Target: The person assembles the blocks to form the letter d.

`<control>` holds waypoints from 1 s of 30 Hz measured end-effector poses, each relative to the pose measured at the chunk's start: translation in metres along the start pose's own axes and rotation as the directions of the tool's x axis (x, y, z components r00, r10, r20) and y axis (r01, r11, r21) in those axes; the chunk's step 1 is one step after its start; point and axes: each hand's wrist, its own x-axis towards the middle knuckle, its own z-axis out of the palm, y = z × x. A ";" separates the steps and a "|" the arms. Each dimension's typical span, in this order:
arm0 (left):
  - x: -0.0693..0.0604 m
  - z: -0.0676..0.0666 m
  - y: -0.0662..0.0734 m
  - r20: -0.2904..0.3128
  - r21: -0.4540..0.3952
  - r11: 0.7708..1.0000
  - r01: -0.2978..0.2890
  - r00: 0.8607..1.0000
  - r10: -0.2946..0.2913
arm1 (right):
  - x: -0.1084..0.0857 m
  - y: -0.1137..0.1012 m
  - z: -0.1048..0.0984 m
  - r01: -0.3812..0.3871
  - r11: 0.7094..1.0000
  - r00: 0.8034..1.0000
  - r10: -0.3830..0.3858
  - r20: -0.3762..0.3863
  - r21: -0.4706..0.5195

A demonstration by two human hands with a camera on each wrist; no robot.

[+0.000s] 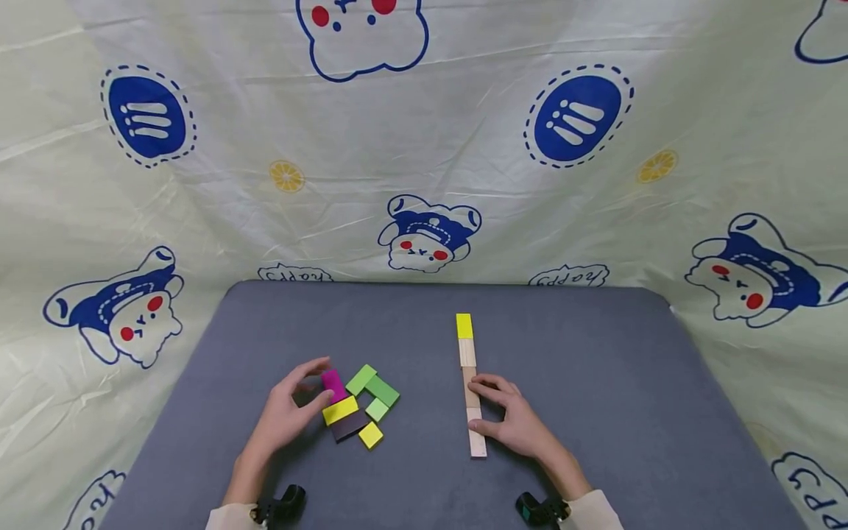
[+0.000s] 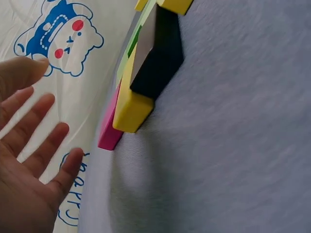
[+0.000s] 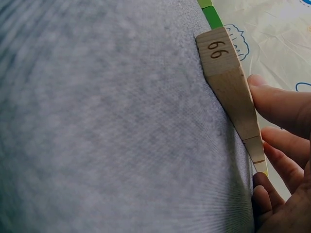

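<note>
My left hand [image 1: 286, 412] is beside the magenta block [image 1: 335, 384], fingers loosely spread, holding nothing. The left wrist view shows its fingers apart from the blocks. Against the magenta block lies a yellow block [image 1: 340, 411], then a dark block [image 1: 349, 425] and a smaller yellow block [image 1: 371, 436]. On the right, a straight row of plain wooden blocks [image 1: 477, 444] runs away from me, ending in a yellow block [image 1: 464, 326]. My right hand [image 1: 515, 423] rests thumb and fingertips along the row's right side. The nearest wooden block [image 3: 231, 97] has "66" marked on its end.
Several green blocks [image 1: 383, 391] lie at the right of the left-hand cluster. Everything stands on a grey cloth-covered table [image 1: 424, 486]. Behind it hangs a pale printed sheet [image 1: 424, 147]. Both wrists wear black camera mounts [image 1: 288, 504].
</note>
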 end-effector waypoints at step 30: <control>0.027 -0.023 -0.037 0.338 0.092 0.992 -0.080 0.940 0.045 | 0.001 0.001 -0.001 -0.015 1.000 1.000 0.015 0.009 0.008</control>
